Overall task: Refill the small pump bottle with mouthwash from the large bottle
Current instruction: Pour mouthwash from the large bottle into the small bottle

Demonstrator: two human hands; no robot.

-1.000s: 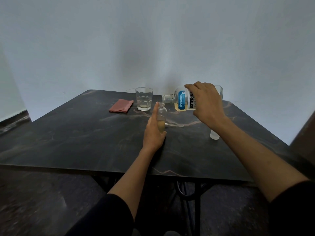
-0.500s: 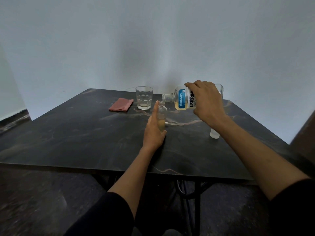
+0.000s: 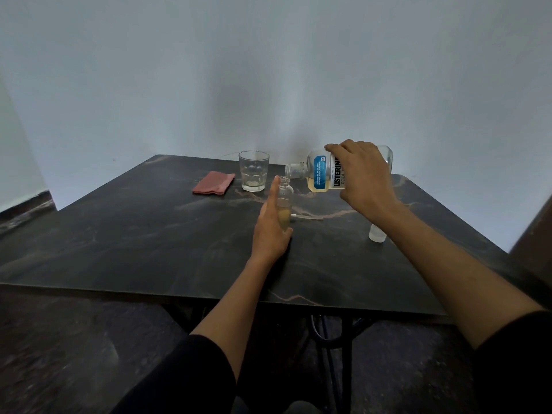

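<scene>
The small clear bottle (image 3: 284,204) stands uncapped on the dark table (image 3: 149,234), partly filled with yellowish liquid. My left hand (image 3: 270,231) holds it from the left side, index finger straight up along its neck and thumb at its base. My right hand (image 3: 363,174) grips the large mouthwash bottle (image 3: 321,173) from above. That bottle is tipped nearly level, with its open mouth just above the small bottle's opening and a little yellow liquid pooled inside. The pump's thin tube (image 3: 307,217) lies on the table just right of the small bottle.
A drinking glass (image 3: 254,174) stands behind the small bottle, and a folded red cloth (image 3: 213,183) lies to its left. A small white cap (image 3: 377,236) stands on the table, partly hidden under my right forearm. A pale wall rises behind the table's far edge.
Both hands keep their holds, and the large bottle stays tipped over the small one with no clear movement.
</scene>
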